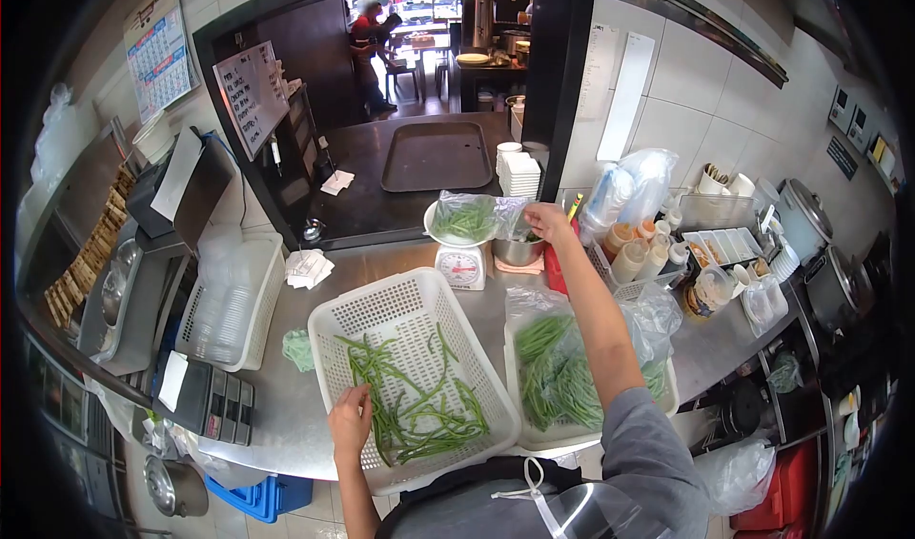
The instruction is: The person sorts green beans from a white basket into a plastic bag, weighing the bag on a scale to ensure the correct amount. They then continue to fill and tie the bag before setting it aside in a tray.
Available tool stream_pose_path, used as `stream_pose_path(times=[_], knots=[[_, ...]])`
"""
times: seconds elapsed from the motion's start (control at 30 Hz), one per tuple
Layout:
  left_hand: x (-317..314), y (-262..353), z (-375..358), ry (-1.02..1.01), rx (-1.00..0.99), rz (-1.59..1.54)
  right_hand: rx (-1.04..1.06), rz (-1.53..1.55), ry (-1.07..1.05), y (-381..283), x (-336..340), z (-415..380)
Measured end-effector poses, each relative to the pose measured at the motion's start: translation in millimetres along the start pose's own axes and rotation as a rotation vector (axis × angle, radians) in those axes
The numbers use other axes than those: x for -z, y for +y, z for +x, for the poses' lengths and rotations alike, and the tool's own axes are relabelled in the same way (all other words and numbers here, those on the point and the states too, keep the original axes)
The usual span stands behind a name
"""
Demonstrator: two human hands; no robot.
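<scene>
Here, the right hand (547, 222) pinches the bag edge (511, 216); the left hand (351, 423), grip unclear, overlaps the half-bare basket rim (372, 292).

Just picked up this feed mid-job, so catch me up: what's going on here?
A person's right hand is at one end of a clear plastic bag of greens, resting on a white scale. Their left hand is at the left side of a white basket where loose green beans lie. Bagged greens sit in another basket beside it.
</scene>
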State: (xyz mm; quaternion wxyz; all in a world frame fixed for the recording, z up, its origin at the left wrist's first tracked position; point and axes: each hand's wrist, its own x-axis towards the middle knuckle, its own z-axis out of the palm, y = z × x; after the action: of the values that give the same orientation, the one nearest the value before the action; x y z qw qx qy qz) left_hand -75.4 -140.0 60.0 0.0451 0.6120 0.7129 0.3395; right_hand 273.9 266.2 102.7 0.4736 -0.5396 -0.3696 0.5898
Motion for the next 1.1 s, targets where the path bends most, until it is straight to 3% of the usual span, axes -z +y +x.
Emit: stream_pose_path(times=[0.17, 0.3, 0.4, 0.53, 1.1], knots=[[-1.4, -2.1, -0.5, -0.003, -0.007, 0.009, 0.126, 0.154, 0.200, -17.8, 27.0, -7.5], [-0.2, -0.7, 0.1, -0.012, 0.002, -0.004, 0.143, 0.467, 0.258, -17.1, 42.7, -0.1], [-0.6, 0.3, 0.5, -0.015, 0.005, -0.007, -0.030, 0.241, 0.045, -11.4, 45.7, 4.4], [-0.5, -0.6, 0.2, -0.028, 0.023, -0.011, -0.077, -0.105, -0.112, 5.6, 18.3, -8.2], [-2.0, -7.7, -1.1, -0.029, 0.027, -0.013, -0.017, -0.349, 0.079, 32.4, -48.6, 50.0]])
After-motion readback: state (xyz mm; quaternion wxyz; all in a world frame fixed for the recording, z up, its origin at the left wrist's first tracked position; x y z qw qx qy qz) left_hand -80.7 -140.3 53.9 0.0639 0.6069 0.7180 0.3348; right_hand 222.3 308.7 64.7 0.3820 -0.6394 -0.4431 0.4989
